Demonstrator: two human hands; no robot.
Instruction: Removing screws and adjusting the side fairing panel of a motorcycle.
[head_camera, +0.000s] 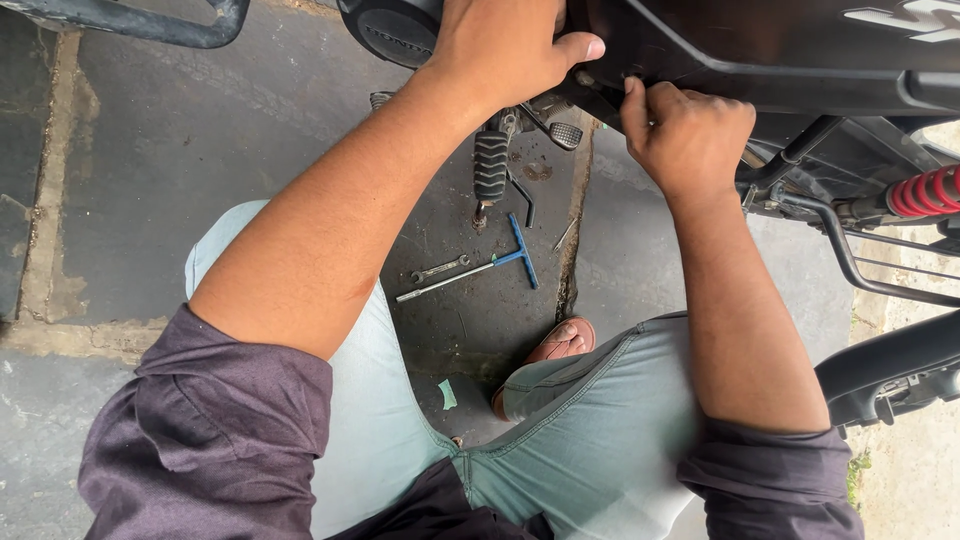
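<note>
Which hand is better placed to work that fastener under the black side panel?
Right hand, probably: its fingertips already pinch at the black side panel's lower edge. The left hand lies flat on the bodywork, bracing.

My left hand (505, 50) rests on the smooth, slightly glossy black plastic side panel (760, 50) of the motorcycle, and my right hand (690, 135) works at its lower edge. The black rubber footpeg (490, 165) below looks ribbed and matt. The red coil spring (925, 192) is painted metal with a soft shine. On the rough, stained grey concrete floor (150, 150) lie a bare steel T-handle wrench with a blue plastic grip (500, 262) and a small dull metal spanner (440, 269). My rolled purple shirt sleeves (215, 430) are soft matt cloth, and my pale green trousers (590, 440) are woven cotton with stitched seams.
</note>
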